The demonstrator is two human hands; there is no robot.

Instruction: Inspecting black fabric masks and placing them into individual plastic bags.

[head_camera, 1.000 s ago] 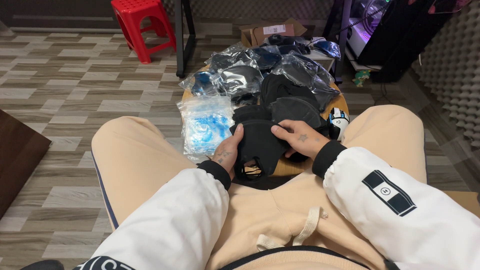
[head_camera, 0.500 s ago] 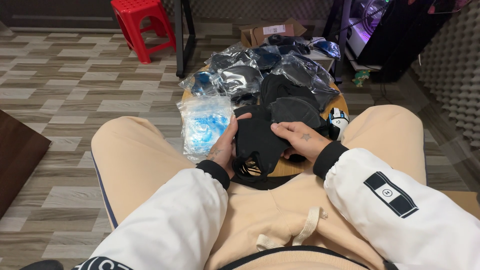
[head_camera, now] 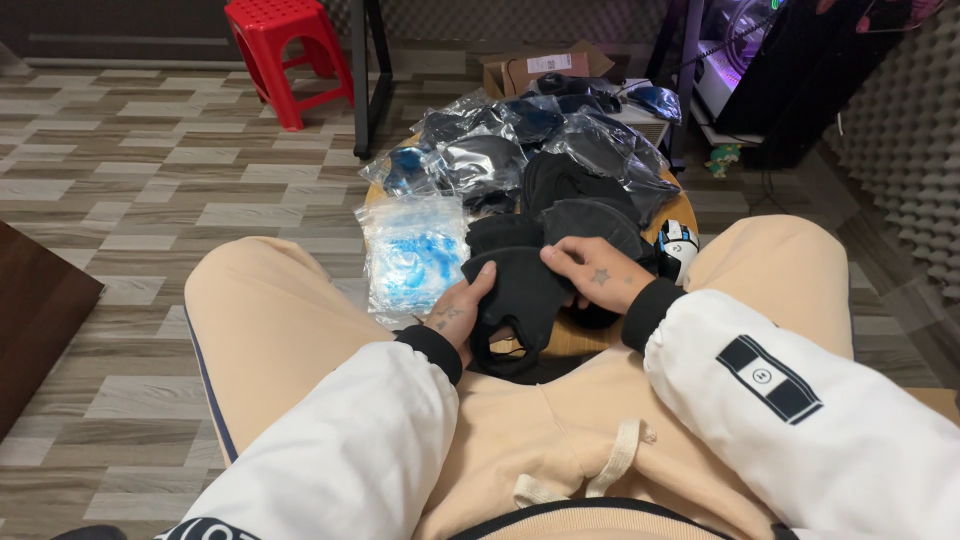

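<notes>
Black mask (head_camera: 522, 295) pinched by both hands' fingers, round wooden table (head_camera: 570, 340), grey plank floor (head_camera: 150, 180)

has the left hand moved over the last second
Yes, slightly. The left hand has slid up the edge of the black mask, a little closer to the clear bag of blue masks, which stays put.

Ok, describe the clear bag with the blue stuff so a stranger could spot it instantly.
Start at the small round wooden table between the seated person's knees, piled with black masks and dark plastic-wrapped packs. At its left edge, just beyond the left hand, lies the clear bag. It is the only pale packet there, with light blue contents showing through, while its neighbours are all black or dark.
</notes>
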